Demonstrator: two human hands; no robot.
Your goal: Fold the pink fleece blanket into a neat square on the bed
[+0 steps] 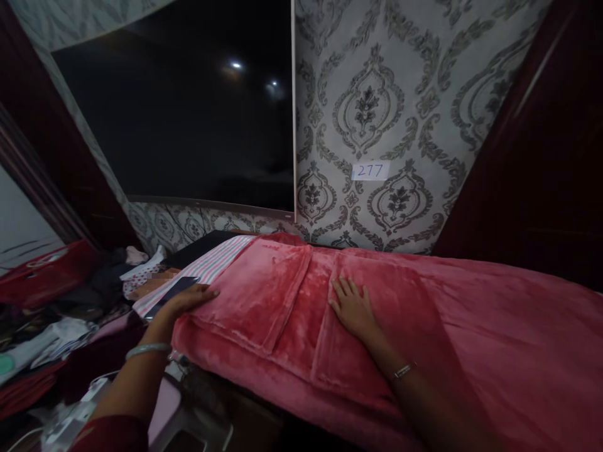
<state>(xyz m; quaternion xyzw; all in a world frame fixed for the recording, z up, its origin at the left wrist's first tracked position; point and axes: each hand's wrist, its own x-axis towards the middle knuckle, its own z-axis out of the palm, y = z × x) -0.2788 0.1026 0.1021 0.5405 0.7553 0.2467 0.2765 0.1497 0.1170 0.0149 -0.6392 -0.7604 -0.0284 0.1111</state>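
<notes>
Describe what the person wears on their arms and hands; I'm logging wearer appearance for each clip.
Both hands are bare, with no gloves. The left hand has a pale bangle on its wrist and a dark red sleeve near the elbow. The right hand has a thin silvery bracelet; no sleeve shows on that forearm.

Blanket [424,326] spread across the surface, folded at its left end. Right hand [353,307] flat on the fold; left hand [191,296] on the blanket's left edge. Striped cloth [211,267] just left of the blanket. Screen [188,113] behind, on the wall; label [370,170] to its right. Clutter [51,333] far left.
</notes>
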